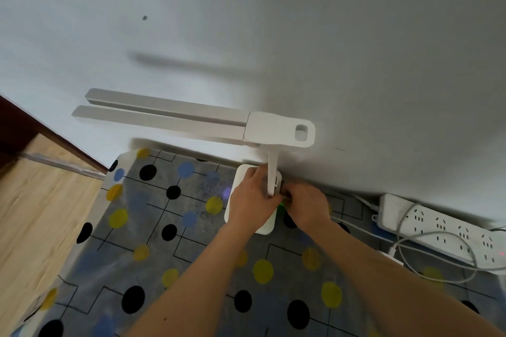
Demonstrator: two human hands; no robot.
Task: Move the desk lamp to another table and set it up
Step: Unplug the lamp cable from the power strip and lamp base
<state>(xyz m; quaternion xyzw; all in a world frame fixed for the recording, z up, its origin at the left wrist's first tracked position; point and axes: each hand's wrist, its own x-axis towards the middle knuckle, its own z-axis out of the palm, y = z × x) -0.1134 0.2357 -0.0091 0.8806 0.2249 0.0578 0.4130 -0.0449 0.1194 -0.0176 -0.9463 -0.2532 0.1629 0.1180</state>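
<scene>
Lamp [273, 131]: stood upright on the spotted table [142, 230], base pressed under the flat, uncurled left hand [250, 200], stem rising just right of it, long head running far leftward above; met at the stem's foot by the curled right hand [306, 206], its hold impossible to tell.

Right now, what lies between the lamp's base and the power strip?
The head view shows the right hand and a white cable on the patterned cloth between lamp base and power strip.
</scene>
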